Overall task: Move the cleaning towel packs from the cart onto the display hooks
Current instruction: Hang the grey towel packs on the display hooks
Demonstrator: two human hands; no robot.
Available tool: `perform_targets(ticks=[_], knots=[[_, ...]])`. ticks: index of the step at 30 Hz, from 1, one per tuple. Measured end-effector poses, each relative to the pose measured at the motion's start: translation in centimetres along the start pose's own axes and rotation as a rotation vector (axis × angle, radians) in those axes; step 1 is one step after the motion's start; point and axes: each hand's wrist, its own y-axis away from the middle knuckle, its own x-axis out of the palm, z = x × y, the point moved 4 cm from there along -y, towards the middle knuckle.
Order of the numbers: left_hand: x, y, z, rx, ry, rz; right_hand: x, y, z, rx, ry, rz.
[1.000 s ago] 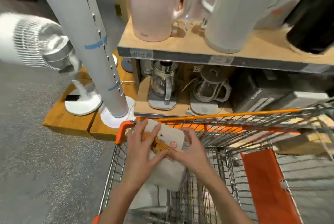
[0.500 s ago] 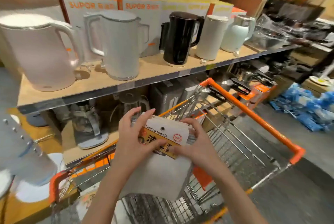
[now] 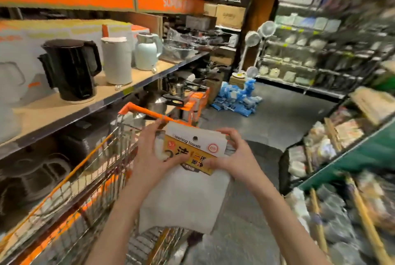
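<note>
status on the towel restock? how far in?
Done: nothing hung that this view shows. In hand: one cleaning towel pack, held above the orange shopping cart, left hand and right hand gripping its header card, hang hole visible. Left: reach the display hooks, not identifiable here, and hang it; the cart's remaining contents are hidden.

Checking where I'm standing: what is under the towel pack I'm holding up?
Under the towel pack, held by the left hand and right hand, are the wire cart and grey floor. The cart's contents directly beneath are covered.
</note>
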Motion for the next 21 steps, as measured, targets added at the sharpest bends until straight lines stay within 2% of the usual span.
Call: perform_targets(ticks=[9,15,21], knots=[[17.1,1.3,-10.2,-0.031,0.273,0.36,-19.2,8.7,-0.7,-0.019,0.007,-0.291],[29.6,4.7,-18.6,0.097,0.49,0.65,-31.9,16.8,-2.2,-0.031,-0.001,-0.566],[39.9,10.3,-25.4,0.139,0.67,0.908,-40.2,26.3,-3.0,-0.098,0.095,-0.916]])
